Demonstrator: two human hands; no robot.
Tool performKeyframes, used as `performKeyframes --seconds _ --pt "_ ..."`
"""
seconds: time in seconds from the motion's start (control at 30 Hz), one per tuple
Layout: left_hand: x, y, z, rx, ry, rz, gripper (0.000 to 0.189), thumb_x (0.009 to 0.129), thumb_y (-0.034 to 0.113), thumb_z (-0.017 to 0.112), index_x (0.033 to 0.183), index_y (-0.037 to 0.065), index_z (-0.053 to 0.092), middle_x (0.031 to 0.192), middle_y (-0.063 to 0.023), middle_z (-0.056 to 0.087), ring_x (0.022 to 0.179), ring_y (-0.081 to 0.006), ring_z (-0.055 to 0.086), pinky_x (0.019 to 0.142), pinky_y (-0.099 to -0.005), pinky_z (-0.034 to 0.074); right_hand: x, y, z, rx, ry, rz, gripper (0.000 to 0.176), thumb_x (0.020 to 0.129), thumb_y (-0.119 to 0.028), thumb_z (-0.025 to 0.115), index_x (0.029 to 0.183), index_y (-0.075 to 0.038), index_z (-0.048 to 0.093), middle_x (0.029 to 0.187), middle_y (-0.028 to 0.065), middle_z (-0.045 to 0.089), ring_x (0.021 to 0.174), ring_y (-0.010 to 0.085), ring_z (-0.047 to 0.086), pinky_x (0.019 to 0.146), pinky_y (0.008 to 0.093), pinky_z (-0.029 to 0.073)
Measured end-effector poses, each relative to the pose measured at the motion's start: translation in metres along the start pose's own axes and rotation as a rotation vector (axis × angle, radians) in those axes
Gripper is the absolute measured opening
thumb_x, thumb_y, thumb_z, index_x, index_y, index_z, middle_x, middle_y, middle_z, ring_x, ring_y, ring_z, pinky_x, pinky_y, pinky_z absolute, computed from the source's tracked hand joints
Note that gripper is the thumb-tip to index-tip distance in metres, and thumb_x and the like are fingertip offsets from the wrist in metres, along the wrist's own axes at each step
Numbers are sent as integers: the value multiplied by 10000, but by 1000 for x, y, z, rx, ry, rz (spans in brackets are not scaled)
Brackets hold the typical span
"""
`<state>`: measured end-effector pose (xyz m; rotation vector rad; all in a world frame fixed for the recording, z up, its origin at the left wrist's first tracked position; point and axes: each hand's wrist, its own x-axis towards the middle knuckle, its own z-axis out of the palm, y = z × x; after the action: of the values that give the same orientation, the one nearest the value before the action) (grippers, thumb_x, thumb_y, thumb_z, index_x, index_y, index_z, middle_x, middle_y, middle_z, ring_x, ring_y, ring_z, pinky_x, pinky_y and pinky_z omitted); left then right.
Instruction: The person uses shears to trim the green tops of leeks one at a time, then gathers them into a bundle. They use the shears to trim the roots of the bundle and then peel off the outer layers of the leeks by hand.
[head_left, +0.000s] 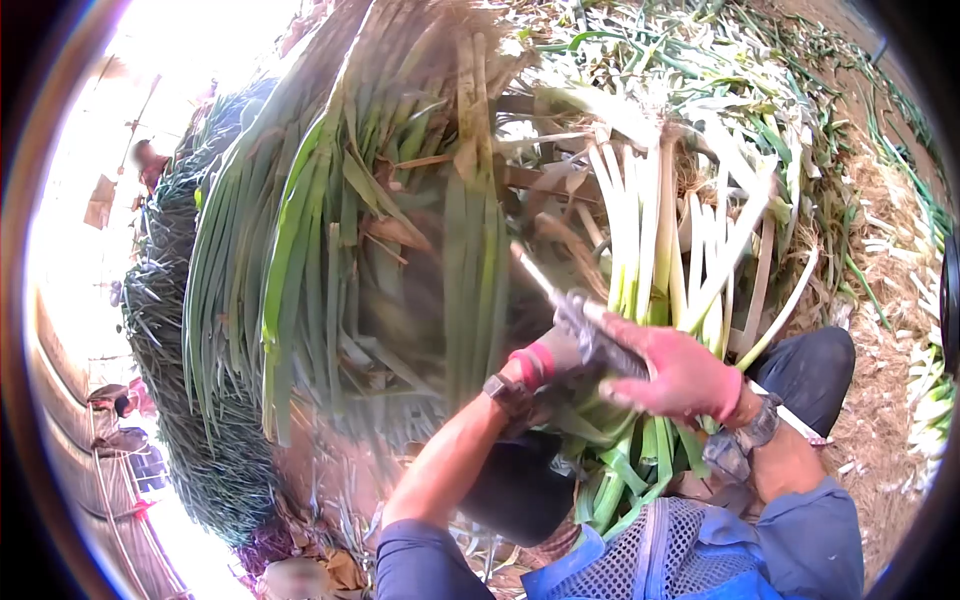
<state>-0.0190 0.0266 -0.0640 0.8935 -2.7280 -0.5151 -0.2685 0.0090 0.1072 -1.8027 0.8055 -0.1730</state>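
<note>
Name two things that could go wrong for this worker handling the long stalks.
One pale stalk splays out from the bunch, so it might slip away or bend. The hanging green leaves appear close to the left hand and could perhaps snag its wrist band.

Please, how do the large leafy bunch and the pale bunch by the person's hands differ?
Colour: the large leafy bunch shows mainly green leaves, the pale bunch many whitish stalks.
Pose: the large leafy bunch droops, while the pale bunch fans out in mostly straight stalks.
Size: the large leafy bunch fills more of the picture than the pale bunch.
Both have long green leaves.
</note>
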Motion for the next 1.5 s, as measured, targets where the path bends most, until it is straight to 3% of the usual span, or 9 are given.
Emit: performKeyframes --seconds 0.07,0.1,0.3,0.63,0.8,0.93,1.1,1.27,1.5 --pt "11 19 -57 -946 -177 -945 338 970 295 663 1205 60 726 1065 -131 778 964 -312 720 950 -407 565 23 4 -7 41 91 161 898 908 -306 777 1653 12 391 1462 276 650 1281 356 691 1145 402 492" --pt "11 21 -71 -789 -90 -1002 350 982 272 648 1253 66 730 1103 -146 794 956 -327 729 932 -401 571 33 6 -9 -83 164 247 878 911 -314 763 1651 -5 404 1440 283 654 1255 367 697 1117 407 511" --pt "8 -34 -105 -91 260 -1106 315 973 312 647 1193 100 726 1127 -182 764 1055 -417 725 908 -528 563 69 18 -13 -287 69 190 884 915 -445 732 1673 -127 406 1104 223 764 981 400 750 932 468 578" --pt "30 -87 -91 531 397 -1100 400 904 331 700 1254 137 702 1190 -175 720 1089 -413 717 924 -544 561 191 31 -70 -424 134 261 871 923 -435 698 1695 -196 372 1057 211 778 998 372 766 936 475 581" --pt "29 -113 -112 389 324 -1254 467 926 336 692 1345 129 697 1238 -205 726 1102 -450 720 959 -539 561 214 35 -87 -472 287 183 847 918 -407 724 1670 -170 415 1019 219 773 934 377 760 884 464 582" --pt "19 -128 -120 57 270 -1392 478 951 372 683 1353 118 735 1259 -238 753 1150 -429 721 975 -505 567 168 27 -61 -284 62 228 848 922 -391 696 1689 -192 396 939 147 772 785 262 750 764 424 597" --pt "-5 -147 -98 -61 265 -1372 436 945 405 708 1192 58 799 1124 -250 779 1090 -403 749 925 -478 576 122 40 -16 -324 -65 124 879 939 -497 671 1708 -212 357 868 127 737 805 269 744 764 435 587" --pt "-14 -146 -85 -215 497 -1396 429 954 398 727 1144 22 804 1017 -245 788 976 -387 779 888 -434 576 164 5 -49 -159 -15 399 884 913 -446 712 1690 -185 384 1023 220 772 953 367 764 918 454 589" --pt "-12 -144 -85 -238 535 -1428 420 976 395 711 1126 14 802 982 -245 784 935 -361 774 862 -418 565 236 51 -78 -420 264 257 843 923 -369 683 1687 -175 384 1079 236 777 957 322 778 894 444 590"
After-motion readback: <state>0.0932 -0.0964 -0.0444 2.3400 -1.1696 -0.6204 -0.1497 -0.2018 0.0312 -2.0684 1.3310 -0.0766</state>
